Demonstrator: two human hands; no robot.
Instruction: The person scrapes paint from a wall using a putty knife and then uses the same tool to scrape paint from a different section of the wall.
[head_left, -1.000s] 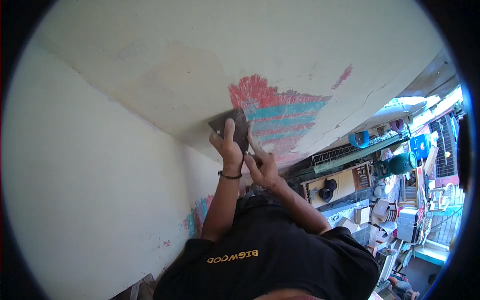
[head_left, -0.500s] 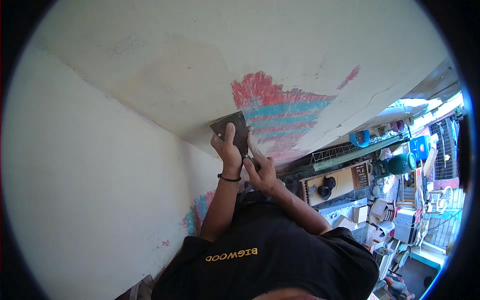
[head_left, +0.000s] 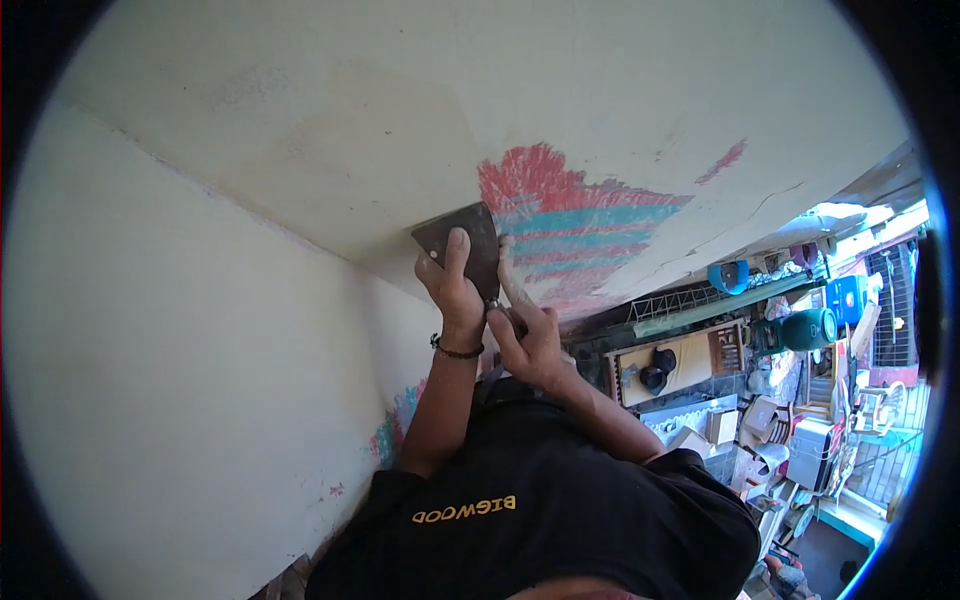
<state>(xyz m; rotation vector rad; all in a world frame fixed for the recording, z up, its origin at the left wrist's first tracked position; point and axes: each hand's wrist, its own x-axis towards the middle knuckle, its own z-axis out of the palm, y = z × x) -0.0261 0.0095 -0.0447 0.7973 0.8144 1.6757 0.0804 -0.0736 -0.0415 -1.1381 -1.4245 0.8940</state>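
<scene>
A wide putty knife [head_left: 478, 238] has its dark metal blade against the pale wall [head_left: 350, 150], its far edge touching or very near the surface. My left hand [head_left: 455, 300], with a dark bracelet at its wrist, is closed around the blade's left side, thumb flat on its face and the other fingers mostly behind it. My right hand [head_left: 530, 340] grips the handle, its dusty index finger stretched along the blade's right edge. Just right of the blade lies a patch of red and blue-green paint [head_left: 580, 220].
A second wall [head_left: 190, 350] meets the first in a corner at left. A crack [head_left: 725, 233] runs through the wall at right. Far below stand a bed-like frame [head_left: 690, 367], a green container [head_left: 808, 328], a blue container [head_left: 846, 298] and cluttered boxes [head_left: 722, 427].
Both hands and the putty knife have shifted slightly up along the wall. The painted patch sits a little farther right in view. The grip looks the same.
</scene>
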